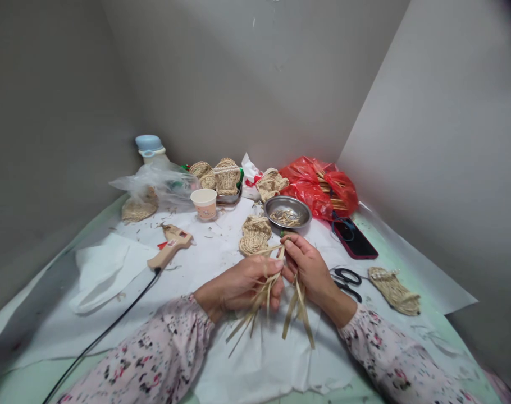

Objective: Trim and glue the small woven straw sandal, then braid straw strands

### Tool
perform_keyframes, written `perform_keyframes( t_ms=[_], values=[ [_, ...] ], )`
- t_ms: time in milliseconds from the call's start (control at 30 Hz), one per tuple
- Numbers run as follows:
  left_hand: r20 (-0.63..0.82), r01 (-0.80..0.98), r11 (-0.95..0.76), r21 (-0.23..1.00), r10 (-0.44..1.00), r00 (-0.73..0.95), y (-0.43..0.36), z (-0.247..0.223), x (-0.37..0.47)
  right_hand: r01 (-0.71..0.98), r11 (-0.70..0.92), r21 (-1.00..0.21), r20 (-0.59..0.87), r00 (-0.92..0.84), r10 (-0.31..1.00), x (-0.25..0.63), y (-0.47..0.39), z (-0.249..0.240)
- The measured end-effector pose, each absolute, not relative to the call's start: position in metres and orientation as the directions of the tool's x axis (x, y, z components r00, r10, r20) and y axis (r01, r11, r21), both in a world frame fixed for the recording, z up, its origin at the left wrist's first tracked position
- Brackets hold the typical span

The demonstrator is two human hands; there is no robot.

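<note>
Several flat, pale straw strips [300, 306] are gathered between my hands over the white sheet, their loose ends hanging down. My left hand [253, 280] is closed on some of them, thumb pressed on top. Fingers of my right hand [308, 266] pinch the upper part of the same strips, where they meet. Just beyond my hands lies a woven straw piece shaped like a small sole [255, 234]. Behind my right hand stands a steel bowl [304, 225] with short straw bits. Black-handled scissors [348, 276] lie beside my right wrist, partly hidden by it.
A glue gun [171, 247] with a black cord lies left, near a paper cup [204, 210]. A red plastic bag [301, 174] of straw and a phone [359, 241] are at right. Another woven piece [394, 294] lies far right. Grey walls [238, 84] enclose the table.
</note>
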State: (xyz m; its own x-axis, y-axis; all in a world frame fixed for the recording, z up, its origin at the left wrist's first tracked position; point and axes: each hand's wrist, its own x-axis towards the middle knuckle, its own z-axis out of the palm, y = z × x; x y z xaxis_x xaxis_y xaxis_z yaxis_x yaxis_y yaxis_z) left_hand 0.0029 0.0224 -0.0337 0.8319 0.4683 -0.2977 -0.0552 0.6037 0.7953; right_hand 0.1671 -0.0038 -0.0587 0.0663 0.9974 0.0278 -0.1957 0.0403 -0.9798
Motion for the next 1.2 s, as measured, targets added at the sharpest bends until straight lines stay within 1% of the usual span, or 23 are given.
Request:
perform_keyframes(
  t_ms=[133,267,333,533,667,800,867,967,1067,1200],
  values=[
    [-0.301,-0.01,0.537,0.843,0.488,0.819,0.02,-0.042,0.005,-0.329,-0.011,-0.944,-0.014,0.007,1.0,0.167,-0.004,-0.055],
    [-0.305,0.064,0.447,0.892,0.493,0.815,0.016,-0.04,0.008,-0.392,-0.109,-0.914,-0.077,-0.096,0.992,0.167,-0.007,-0.05],
    [-0.312,0.1,0.419,0.903,0.476,0.822,0.014,-0.038,0.009,-0.405,-0.135,-0.904,-0.101,-0.106,0.989,0.169,-0.006,-0.048],
    [-0.341,0.082,0.514,0.854,0.433,0.835,0.012,-0.042,0.011,-0.419,-0.028,-0.907,-0.035,0.009,0.999,0.175,0.003,-0.052],
    [-0.333,0.052,0.541,0.839,0.436,0.836,0.013,-0.046,0.013,-0.397,-0.028,-0.917,-0.038,0.016,0.999,0.177,0.005,-0.055],
    [-0.334,0.048,0.546,0.837,0.439,0.834,0.013,-0.045,0.013,-0.429,-0.041,-0.903,-0.045,0.0,0.999,0.178,0.004,-0.054],
    [-0.316,0.072,0.524,0.848,0.392,0.864,0.013,-0.044,0.012,-0.464,-0.04,-0.885,-0.058,0.024,0.998,0.179,0.004,-0.052],
    [-0.266,0.098,0.507,0.856,0.272,0.925,0.014,-0.047,0.009,-0.52,-0.02,-0.854,-0.072,0.08,0.994,0.181,0.005,-0.05],
    [-0.225,0.116,0.506,0.855,0.161,0.961,0.016,-0.051,0.008,-0.559,-0.025,-0.829,-0.095,0.097,0.991,0.182,0.006,-0.049],
    [-0.222,0.192,0.498,0.846,0.002,0.975,0.018,-0.048,0.005,-0.622,-0.065,-0.78,-0.161,0.1,0.982,0.185,0.008,-0.046]
  ],
)
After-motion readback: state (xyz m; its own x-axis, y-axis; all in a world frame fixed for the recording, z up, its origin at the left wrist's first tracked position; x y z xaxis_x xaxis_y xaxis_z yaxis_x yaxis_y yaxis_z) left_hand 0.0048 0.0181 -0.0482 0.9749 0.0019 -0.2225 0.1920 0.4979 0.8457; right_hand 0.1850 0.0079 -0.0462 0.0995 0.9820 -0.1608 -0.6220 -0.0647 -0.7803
